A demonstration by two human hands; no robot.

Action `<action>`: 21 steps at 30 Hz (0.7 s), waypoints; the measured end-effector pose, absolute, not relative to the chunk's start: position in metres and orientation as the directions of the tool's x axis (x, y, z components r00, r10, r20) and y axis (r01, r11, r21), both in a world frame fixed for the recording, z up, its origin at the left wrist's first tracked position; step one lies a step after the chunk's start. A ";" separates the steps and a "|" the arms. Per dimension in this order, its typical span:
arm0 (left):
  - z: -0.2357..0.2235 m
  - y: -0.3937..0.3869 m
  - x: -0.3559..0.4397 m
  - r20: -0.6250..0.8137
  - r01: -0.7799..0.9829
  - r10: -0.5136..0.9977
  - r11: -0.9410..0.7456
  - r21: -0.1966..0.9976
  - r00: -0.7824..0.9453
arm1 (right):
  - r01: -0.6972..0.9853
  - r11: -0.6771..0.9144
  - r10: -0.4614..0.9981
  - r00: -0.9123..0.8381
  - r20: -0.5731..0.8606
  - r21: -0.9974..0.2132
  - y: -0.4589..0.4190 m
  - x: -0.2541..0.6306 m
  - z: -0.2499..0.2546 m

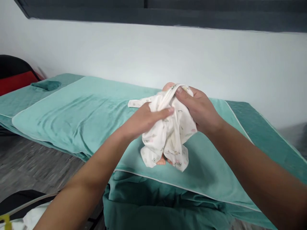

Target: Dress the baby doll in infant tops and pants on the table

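Observation:
A white baby garment (pixel 154 135) with small printed figures covers most of a baby doll (pixel 168 85) on the bed. The top of the doll's head shows behind the cloth, and its feet poke out below the leg openings. My left hand (pixel 150 118) grips the garment from the left, thumb across the front and fingers hidden in or behind the cloth. At the upper right, my right hand (pixel 198 107) pinches a gathered fold beside the head. One sleeve (pixel 137 103) sticks out flat to the left.
A light green towel (pixel 79 118) with pale edging covers the darker green bed (pixel 259 127). A folded green cloth (pixel 46 85) lies at the far left, near a black and red chair (pixel 18 78). White fabric (pixel 35 217) and a hanger are at lower left.

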State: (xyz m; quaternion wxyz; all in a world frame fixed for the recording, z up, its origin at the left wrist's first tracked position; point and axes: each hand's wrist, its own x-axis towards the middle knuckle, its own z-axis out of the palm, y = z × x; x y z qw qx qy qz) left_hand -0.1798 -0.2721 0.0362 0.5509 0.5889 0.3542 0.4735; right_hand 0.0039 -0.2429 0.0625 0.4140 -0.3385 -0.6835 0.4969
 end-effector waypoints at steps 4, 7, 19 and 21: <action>0.032 -0.260 -0.181 0.145 -0.401 0.971 -0.059 0.914 0.188 | 0.190 0.154 0.759 -0.651 -0.007 -0.970 -0.244 0.015 0.052; 0.028 -0.258 -0.181 0.073 -0.465 0.964 0.056 0.884 0.255 | 0.247 0.140 0.703 -0.707 -0.080 -0.959 -0.248 0.015 0.046; 0.017 -0.264 -0.178 0.106 -0.373 0.929 0.036 0.927 0.354 | -0.086 0.045 0.904 -0.420 0.077 -0.995 -0.248 0.003 0.041; 0.015 -0.259 -0.179 0.116 -0.464 0.948 0.037 0.885 0.296 | -0.027 0.073 0.879 -0.471 0.077 -0.997 -0.251 0.006 0.040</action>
